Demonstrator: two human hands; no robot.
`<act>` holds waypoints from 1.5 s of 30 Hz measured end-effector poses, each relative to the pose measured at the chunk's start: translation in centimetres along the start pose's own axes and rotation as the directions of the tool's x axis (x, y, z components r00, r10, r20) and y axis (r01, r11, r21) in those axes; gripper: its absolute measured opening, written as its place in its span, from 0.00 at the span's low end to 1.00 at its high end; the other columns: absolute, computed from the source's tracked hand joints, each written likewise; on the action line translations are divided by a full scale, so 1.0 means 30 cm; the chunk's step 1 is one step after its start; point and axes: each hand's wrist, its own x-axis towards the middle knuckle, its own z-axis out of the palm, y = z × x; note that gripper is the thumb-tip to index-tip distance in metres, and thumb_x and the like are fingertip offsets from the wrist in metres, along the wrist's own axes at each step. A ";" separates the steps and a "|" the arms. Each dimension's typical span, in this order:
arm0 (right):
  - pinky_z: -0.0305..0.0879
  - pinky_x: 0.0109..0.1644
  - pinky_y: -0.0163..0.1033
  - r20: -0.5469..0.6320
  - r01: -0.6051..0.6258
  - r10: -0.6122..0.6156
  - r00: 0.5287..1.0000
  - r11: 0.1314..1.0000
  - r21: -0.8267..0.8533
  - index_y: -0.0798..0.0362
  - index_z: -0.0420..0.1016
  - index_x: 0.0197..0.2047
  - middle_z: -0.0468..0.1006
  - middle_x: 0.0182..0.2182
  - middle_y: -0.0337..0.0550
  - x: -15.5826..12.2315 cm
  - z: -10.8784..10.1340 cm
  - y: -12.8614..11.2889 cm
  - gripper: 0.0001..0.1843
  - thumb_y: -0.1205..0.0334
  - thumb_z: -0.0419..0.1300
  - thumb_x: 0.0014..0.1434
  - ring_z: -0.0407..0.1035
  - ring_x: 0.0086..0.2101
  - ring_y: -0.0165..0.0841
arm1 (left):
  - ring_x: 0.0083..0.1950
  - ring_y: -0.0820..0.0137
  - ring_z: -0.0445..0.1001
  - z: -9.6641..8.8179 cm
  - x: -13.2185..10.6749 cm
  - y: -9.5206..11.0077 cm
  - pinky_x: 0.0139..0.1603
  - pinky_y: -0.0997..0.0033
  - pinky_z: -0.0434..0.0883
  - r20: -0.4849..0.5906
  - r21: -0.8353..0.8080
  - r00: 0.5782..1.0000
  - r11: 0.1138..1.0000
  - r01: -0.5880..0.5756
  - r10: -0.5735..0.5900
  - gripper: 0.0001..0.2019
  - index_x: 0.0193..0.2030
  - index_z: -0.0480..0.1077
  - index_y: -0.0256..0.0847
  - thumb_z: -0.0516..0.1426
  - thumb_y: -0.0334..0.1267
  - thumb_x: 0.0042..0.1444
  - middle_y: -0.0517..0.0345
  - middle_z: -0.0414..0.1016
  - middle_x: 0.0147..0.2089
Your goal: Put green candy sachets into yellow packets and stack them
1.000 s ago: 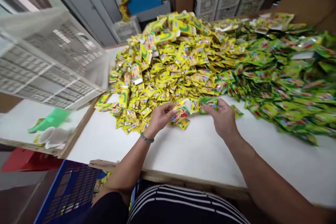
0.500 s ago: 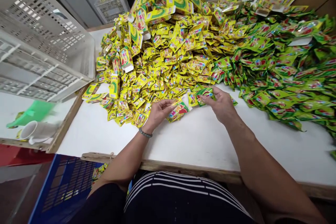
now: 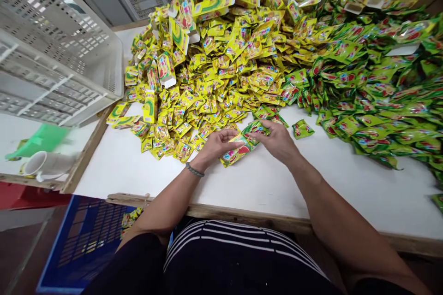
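My left hand (image 3: 215, 148) grips a small carton (image 3: 238, 153). My right hand (image 3: 281, 144) pinches a green packet (image 3: 252, 127) at the carton's end.

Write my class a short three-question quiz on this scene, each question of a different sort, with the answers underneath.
1. True or false: the left hand grips a yellow-and-green printed cardboard carton.
2. Choose one. The right hand holds: A) a white cup; B) a shiny green foil packet; C) a blue plastic basket.
3. Which is nearer the white slatted plastic crate: the heap of yellow foil packets or the heap of green foil packets?

Key: 1 true; 2 B; 3 the heap of yellow foil packets.
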 end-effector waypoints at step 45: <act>0.69 0.38 0.42 0.092 -0.066 0.037 0.995 0.938 0.342 0.48 0.71 0.55 0.80 0.33 0.40 -0.068 0.105 -0.018 0.26 0.48 0.64 0.55 0.71 0.32 0.35 | 0.40 0.71 0.76 0.015 -0.006 -0.001 0.46 0.71 0.71 -0.043 0.011 0.940 0.941 -0.338 0.338 0.21 0.44 0.71 0.41 0.69 0.45 0.46 0.59 0.78 0.40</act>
